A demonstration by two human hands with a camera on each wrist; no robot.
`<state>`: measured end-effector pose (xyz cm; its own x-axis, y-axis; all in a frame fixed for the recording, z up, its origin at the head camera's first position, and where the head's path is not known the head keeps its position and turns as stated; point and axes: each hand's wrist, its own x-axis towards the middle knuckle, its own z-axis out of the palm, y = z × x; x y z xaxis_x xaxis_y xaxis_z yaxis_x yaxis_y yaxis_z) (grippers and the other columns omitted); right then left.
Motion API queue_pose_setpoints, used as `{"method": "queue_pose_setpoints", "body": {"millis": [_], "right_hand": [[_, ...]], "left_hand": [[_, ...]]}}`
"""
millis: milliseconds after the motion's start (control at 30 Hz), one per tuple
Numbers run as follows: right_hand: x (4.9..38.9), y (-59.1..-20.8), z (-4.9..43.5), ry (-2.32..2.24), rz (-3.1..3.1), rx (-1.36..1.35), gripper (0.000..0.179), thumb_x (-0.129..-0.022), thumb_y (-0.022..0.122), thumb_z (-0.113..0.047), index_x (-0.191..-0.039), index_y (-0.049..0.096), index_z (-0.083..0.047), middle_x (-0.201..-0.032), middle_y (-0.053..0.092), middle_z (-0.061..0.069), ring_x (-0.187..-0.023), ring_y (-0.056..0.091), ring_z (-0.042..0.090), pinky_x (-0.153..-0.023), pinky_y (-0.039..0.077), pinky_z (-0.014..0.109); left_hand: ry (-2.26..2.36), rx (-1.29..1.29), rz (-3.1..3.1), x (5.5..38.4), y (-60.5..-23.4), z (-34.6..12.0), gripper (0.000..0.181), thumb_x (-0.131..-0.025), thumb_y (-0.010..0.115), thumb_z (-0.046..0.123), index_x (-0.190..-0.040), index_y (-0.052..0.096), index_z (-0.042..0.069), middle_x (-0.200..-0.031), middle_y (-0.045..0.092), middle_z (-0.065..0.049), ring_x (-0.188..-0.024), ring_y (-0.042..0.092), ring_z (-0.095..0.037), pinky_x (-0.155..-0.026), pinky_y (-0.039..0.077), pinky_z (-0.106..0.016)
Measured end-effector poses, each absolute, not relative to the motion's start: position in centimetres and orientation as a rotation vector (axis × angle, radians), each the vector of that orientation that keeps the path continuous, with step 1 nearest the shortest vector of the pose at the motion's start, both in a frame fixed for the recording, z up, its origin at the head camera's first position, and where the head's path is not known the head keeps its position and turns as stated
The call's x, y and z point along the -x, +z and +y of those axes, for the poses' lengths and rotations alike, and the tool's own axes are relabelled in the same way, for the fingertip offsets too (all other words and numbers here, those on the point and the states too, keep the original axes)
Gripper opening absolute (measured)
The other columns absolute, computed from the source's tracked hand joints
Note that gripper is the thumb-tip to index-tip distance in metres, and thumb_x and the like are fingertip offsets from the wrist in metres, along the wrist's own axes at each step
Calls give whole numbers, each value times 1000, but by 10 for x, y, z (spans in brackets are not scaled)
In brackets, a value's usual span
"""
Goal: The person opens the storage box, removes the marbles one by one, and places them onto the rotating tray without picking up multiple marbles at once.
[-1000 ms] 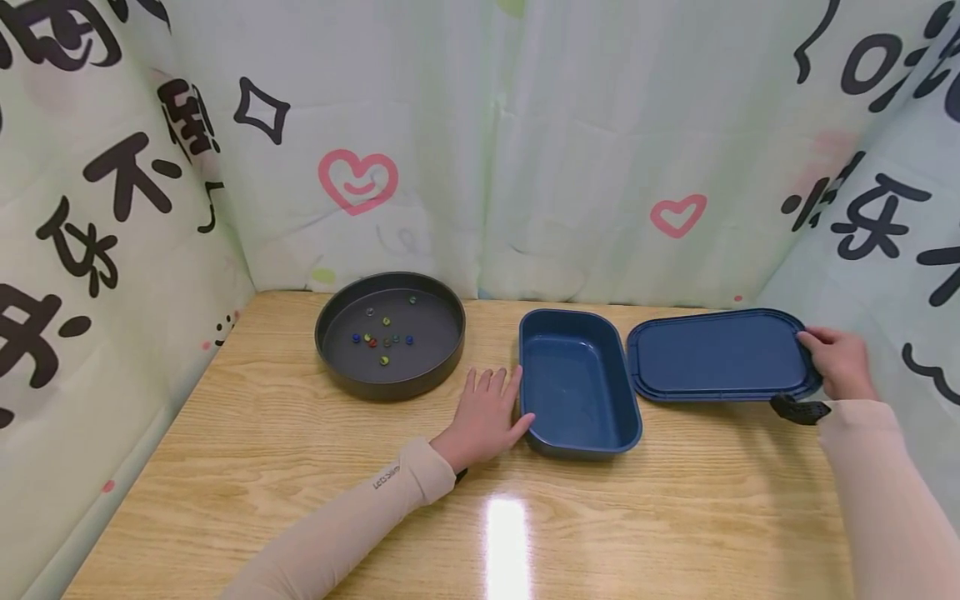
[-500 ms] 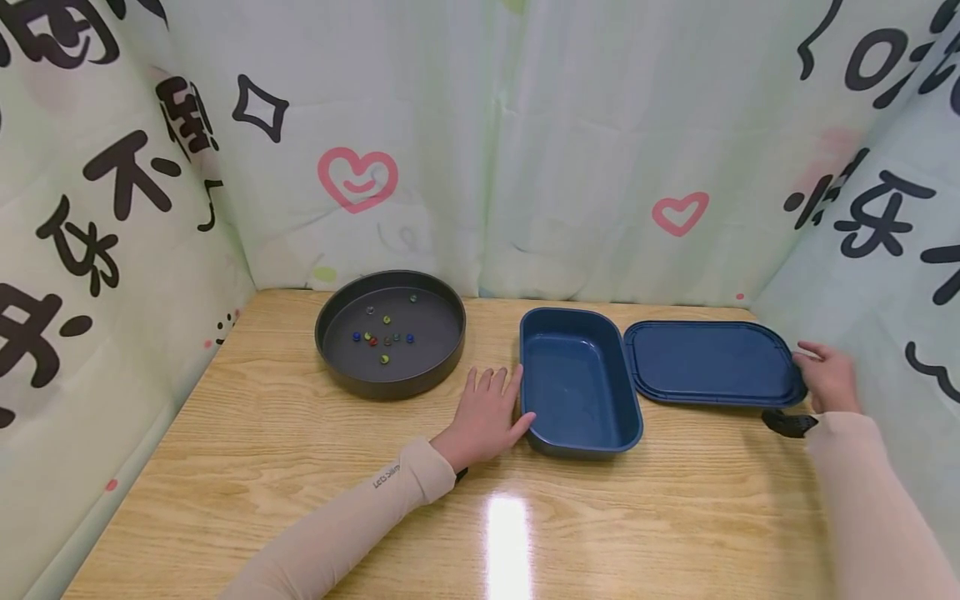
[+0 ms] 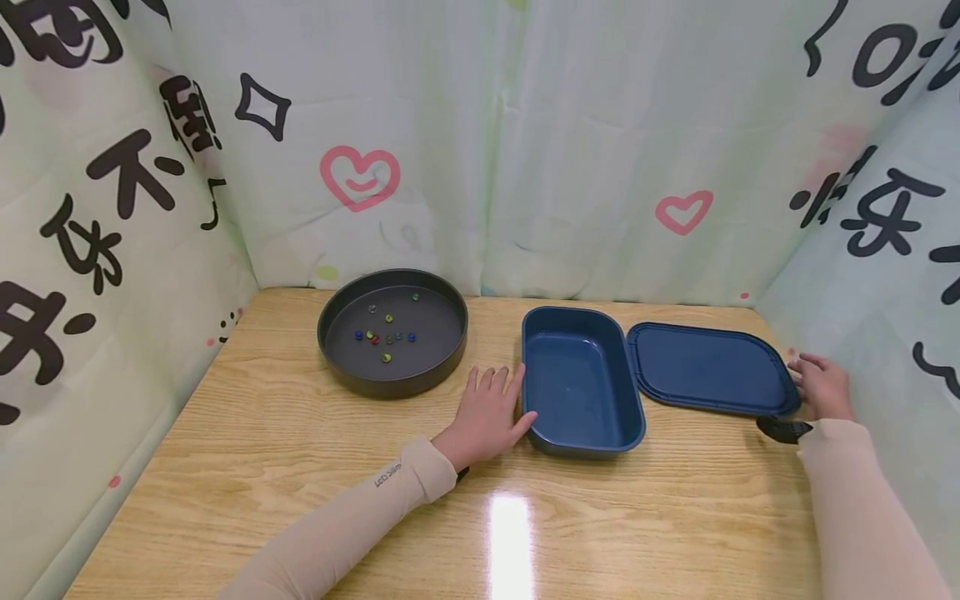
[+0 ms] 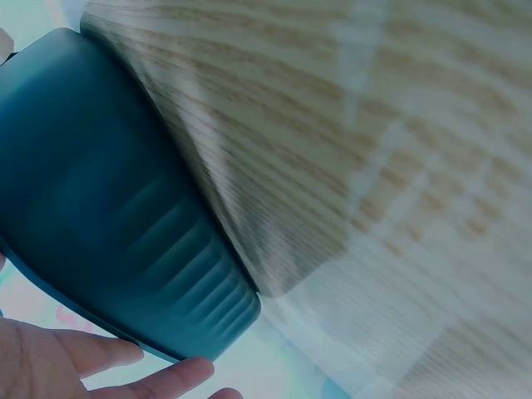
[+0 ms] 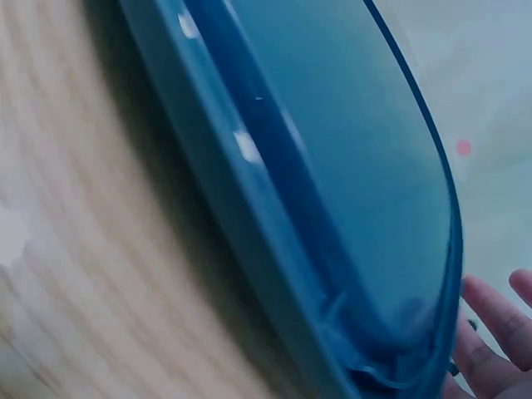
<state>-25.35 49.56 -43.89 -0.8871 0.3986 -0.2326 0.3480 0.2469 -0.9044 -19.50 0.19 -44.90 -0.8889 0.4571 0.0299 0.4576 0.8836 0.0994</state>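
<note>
A deep blue rectangular box (image 3: 584, 383) without its cover stands mid-table. My left hand (image 3: 487, 417) rests against its left side, fingers fairly straight, thumb at the near rim; the left wrist view has those fingers (image 4: 170, 378) along the rim. To the box's right lies its flat blue lid (image 3: 708, 367), angled slightly. My right hand (image 3: 823, 387) is beside the lid's right end with fingers extended; whether they touch the edge is hard to tell. In the right wrist view, the lid (image 5: 357, 166) hides part of that hand (image 5: 495, 357).
A round dark grey pan (image 3: 393, 383) holding several coloured marbles (image 3: 388, 337) sits at the back left. The wooden table (image 3: 300, 467) meets a printed curtain (image 3: 570, 167) behind and at both sides. A black strap (image 3: 783, 429) is on the right wrist.
The lid's right end has come down to the table and turned slightly nearer. My right hand has loosened its grip and shifted left and down. My left hand and the box stay put.
</note>
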Motion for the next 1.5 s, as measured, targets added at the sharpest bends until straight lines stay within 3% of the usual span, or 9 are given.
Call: {"method": "queue_pose_setpoints", "body": {"millis": [300,367,433,533,600,667,867,1067,1500], "right_hand": [[245,-438,491,1721,-2380,771,56,-97,31,-15,-146,17,8,-60,46,-31,-54,51,-15,-50,46,11],[243,-436,487,1481,-2514,743,55,-96,31,-17,-145,23,9,-70,60,-15,-55,46,-16,-51,43,11],[241,-432,479,1217,-2635,688,54,-96,29,-17,-143,27,10,-94,69,8,-67,57,-1,-55,40,17],[238,-425,462,954,-2721,577,54,-97,27,-20,-142,28,10,-135,42,36,-101,59,33,-74,48,37],[237,-419,450,895,-2731,494,54,-98,25,-20,-144,25,9,-139,36,37,-118,42,52,-85,44,53],[234,-413,437,834,-2732,415,54,-100,24,-22,-145,23,7,-141,34,35,-118,41,54,-90,38,61],[226,-392,389,630,-2722,145,52,-101,30,-22,-146,26,3,-140,39,33,-82,53,49,-72,40,55],[218,-383,329,478,-2693,-183,51,-97,46,-14,-143,32,5,-139,40,33,-123,39,51,-99,31,63],[217,-417,265,202,-3062,-436,71,-95,52,-28,-145,20,9,-152,19,29,-141,18,43,-110,16,62]], "left_hand": [[-170,744,-3041,194,-448,2,70,-97,32,55,-152,17,13,-145,40,-12,-134,38,-31,-113,21,-53],[-175,743,-3040,195,-448,2,70,-97,32,55,-151,18,13,-145,40,-13,-134,38,-32,-113,21,-53],[-173,742,-3040,194,-448,2,71,-97,32,56,-151,18,13,-145,40,-13,-134,38,-32,-113,21,-53],[-165,736,-3038,195,-449,2,71,-96,33,56,-151,19,13,-145,40,-13,-134,39,-32,-113,22,-53],[-157,734,-3038,194,-449,2,71,-96,32,56,-151,19,13,-145,40,-12,-134,39,-31,-113,22,-53],[-159,733,-3037,194,-449,2,71,-96,32,56,-151,19,14,-145,40,-12,-134,39,-31,-113,22,-53],[-179,736,-3041,193,-447,2,71,-96,33,56,-151,21,12,-147,38,-12,-136,36,-31,-114,21,-53],[-182,740,-3031,193,-445,4,71,-98,32,54,-150,23,7,-149,36,-11,-140,31,-29,-115,20,-51],[-285,630,-3063,214,-442,22,71,-95,44,42,-149,21,2,-151,33,-14,-143,24,-32,-116,18,-49]]}}
